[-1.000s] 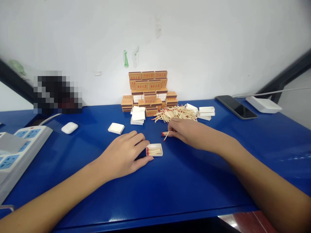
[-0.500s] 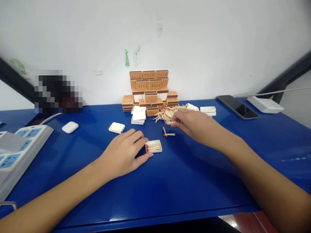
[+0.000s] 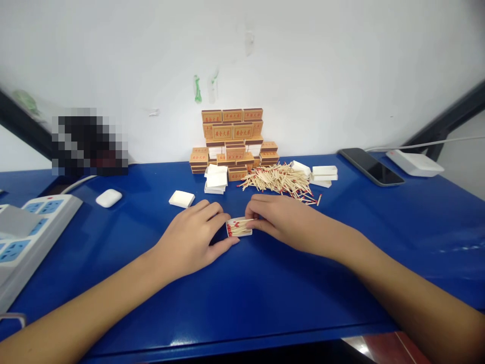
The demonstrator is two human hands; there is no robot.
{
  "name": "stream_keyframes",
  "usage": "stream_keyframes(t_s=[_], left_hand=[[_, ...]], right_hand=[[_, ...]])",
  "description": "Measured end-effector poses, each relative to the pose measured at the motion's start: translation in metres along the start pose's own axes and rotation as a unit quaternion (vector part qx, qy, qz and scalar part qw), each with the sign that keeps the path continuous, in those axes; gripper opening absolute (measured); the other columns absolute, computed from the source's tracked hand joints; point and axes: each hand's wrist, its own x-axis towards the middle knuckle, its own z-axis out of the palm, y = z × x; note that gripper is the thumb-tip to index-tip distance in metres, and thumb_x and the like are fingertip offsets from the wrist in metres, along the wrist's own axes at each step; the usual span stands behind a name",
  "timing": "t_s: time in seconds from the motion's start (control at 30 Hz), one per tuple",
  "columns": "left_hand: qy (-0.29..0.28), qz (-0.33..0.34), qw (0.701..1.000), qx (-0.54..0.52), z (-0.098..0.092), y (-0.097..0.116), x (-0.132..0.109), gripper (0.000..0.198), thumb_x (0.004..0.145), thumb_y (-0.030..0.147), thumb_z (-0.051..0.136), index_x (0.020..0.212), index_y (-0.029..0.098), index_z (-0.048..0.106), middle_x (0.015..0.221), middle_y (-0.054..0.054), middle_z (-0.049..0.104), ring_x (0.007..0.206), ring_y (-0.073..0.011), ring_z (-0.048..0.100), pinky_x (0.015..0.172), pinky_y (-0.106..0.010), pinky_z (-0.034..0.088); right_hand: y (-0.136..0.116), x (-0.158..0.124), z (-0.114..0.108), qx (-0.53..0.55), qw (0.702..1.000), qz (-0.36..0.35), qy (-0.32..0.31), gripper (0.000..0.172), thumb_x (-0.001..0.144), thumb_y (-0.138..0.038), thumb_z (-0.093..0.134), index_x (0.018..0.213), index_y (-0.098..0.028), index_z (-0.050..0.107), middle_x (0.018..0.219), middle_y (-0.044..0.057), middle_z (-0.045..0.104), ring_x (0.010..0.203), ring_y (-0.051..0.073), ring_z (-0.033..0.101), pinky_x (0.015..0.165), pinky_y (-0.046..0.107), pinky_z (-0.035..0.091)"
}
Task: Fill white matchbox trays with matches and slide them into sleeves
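A small white matchbox tray (image 3: 239,228) with red-tipped matches in it lies on the blue table (image 3: 265,283). My left hand (image 3: 193,237) grips the tray's left end between thumb and fingers. My right hand (image 3: 276,218) is pinched on a few matches, laying them over the tray's right side. A loose pile of matches (image 3: 278,179) lies behind my right hand.
A stack of orange matchboxes (image 3: 232,141) stands against the wall, with white trays (image 3: 216,179) before it, more white trays (image 3: 323,174) on the right, and one (image 3: 182,199) apart. An earbud case (image 3: 108,197), power strip (image 3: 26,237), phone (image 3: 369,167) and white box (image 3: 415,163) lie around.
My right hand came back from the match pile with matches and now rests at the tray. The loose matches on the table beside the tray are gone. My left hand stayed put.
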Motion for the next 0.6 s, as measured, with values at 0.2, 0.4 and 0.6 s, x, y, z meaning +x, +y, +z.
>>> stream_keyframes(t_s=[0.2, 0.4, 0.6], left_hand=[[-0.010, -0.004, 1.000, -0.004, -0.001, 0.000, 0.002, 0.032, 0.103, 0.045, 0.062, 0.111, 0.016, 0.071, 0.103, -0.009, 0.069, 0.093, -0.0258, 0.063, 0.080, -0.041, 0.055], [-0.003, 0.000, 1.000, -0.002, -0.001, -0.001, 0.001, 0.033, 0.103, 0.046, 0.062, 0.110, 0.015, 0.071, 0.104, -0.009, 0.068, 0.093, -0.0258, 0.062, 0.080, -0.041, 0.054], [-0.005, 0.000, 1.000, -0.001, 0.000, -0.001, 0.001, 0.033, 0.103, 0.046, 0.062, 0.112, 0.015, 0.071, 0.103, -0.009, 0.069, 0.091, -0.0254, 0.062, 0.080, -0.041, 0.055]], right_hand=[[-0.006, 0.004, 0.009, -0.101, 0.995, -0.013, 0.018, 0.015, 0.107, -0.025, 0.054, 0.098, -0.018, 0.064, 0.103, 0.007, 0.069, 0.079, 0.019, 0.062, 0.065, 0.031, 0.036], [-0.005, 0.003, 0.009, -0.080, 0.997, -0.016, 0.018, 0.012, 0.106, -0.026, 0.059, 0.106, -0.017, 0.068, 0.106, 0.007, 0.069, 0.083, 0.019, 0.064, 0.068, 0.031, 0.040], [0.004, 0.000, 0.002, -0.015, 0.998, -0.042, 0.039, 0.014, 0.107, -0.028, 0.057, 0.103, -0.019, 0.068, 0.103, 0.006, 0.070, 0.087, 0.019, 0.064, 0.075, 0.032, 0.044]])
